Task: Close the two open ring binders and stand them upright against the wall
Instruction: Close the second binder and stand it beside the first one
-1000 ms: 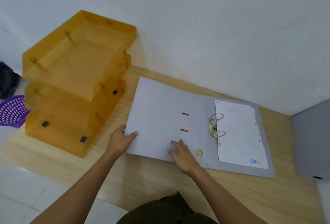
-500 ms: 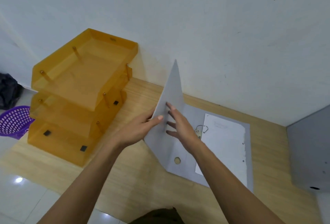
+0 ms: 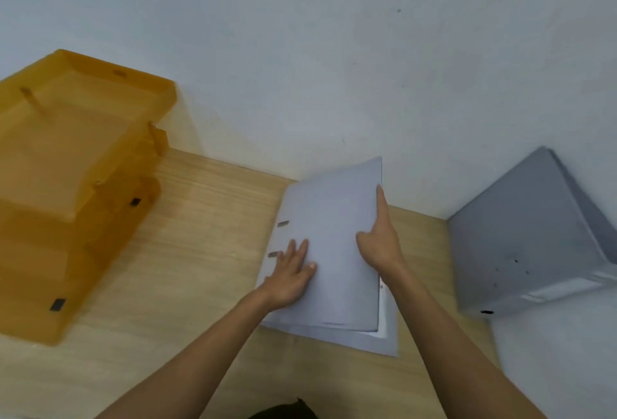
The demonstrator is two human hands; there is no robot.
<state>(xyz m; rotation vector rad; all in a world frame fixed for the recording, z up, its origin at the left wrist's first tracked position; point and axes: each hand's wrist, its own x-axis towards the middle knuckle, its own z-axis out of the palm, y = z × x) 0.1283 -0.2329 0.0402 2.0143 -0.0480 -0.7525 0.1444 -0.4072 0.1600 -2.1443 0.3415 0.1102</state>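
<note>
Binder cover now nearly closed; left hand pressing flat, fingers spread; right hand gripping its edge.

The scene is being lit by soft, diffuse light. An amber shadow is being cast by the translucent orange plastic stacked trays onto the white wall. The dark grey binder is being smeared by blur, and edges are being stretched by wide-angle distortion.

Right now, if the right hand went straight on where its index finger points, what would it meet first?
The right hand would likely reach the white wall just past the binder cover's corner; depth unclear.
</note>
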